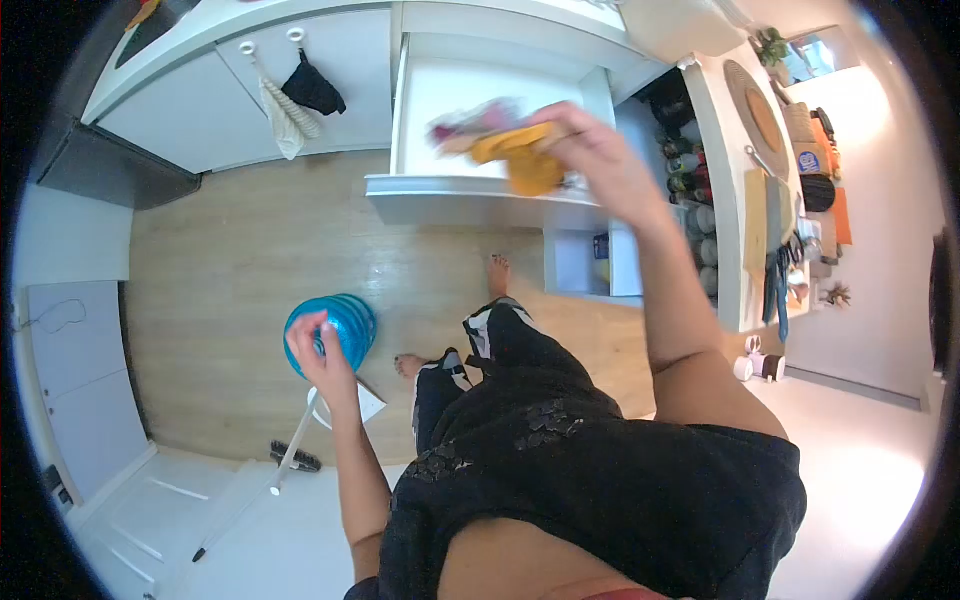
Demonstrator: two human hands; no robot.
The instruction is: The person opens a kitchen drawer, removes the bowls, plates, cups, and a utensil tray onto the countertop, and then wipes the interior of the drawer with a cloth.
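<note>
My right hand [590, 150] is closed on a yellow cloth [525, 158] above an open white drawer [440, 90]. Beside the cloth, over the drawer, is a blurred pinkish-purple item [478, 122]; whether my hand holds it too is unclear. My left hand [322, 355] is raised at the lower left with its fingers curled, thumb near the fingertips. It appears just above a blue ribbed container [350, 330] on the floor, and I cannot make out anything held in it.
A broom [295, 455] and dustpan [370, 405] lie near the blue container. Cloths hang from hooks on the cabinet [190, 110]. A lower drawer [580, 262] stands open at the right, beside shelves of jars. My bare feet are on the wooden floor.
</note>
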